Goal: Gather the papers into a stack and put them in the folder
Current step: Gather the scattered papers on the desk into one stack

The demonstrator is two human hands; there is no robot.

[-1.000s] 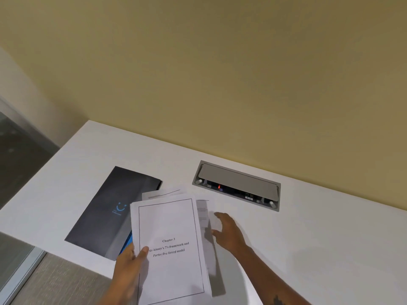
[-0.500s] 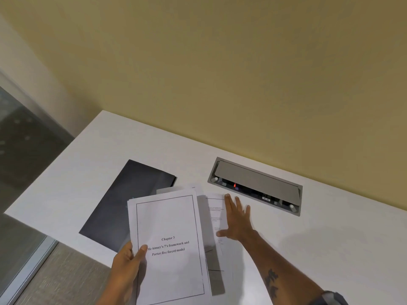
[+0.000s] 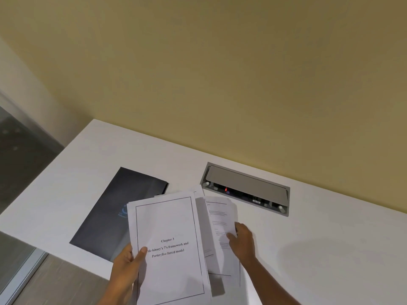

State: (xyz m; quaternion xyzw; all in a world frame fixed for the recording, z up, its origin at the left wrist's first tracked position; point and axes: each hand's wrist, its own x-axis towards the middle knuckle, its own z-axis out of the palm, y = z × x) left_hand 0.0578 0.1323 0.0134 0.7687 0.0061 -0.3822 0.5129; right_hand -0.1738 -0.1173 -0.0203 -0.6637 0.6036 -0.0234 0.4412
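My left hand (image 3: 127, 267) grips a stack of white papers (image 3: 167, 249) by its lower left edge, thumb on the top sheet, which reads "Chapter 3". The stack is lifted above the table. To its right another printed sheet (image 3: 220, 221) lies on the white table, and my right hand (image 3: 242, 241) rests on its right edge with curled fingers pinching it. A dark folder (image 3: 114, 208) lies closed and flat on the table to the left, partly hidden under the held stack.
A grey cable box (image 3: 246, 188) with an open lid is set into the white table (image 3: 330, 238) behind the papers, next to the yellow wall. The table's front left edge (image 3: 33, 245) runs diagonally, with floor beyond it.
My right hand has pulled back from a flat, spread reach near the cable box and curled onto the loose sheet's right edge. The held stack has barely moved.
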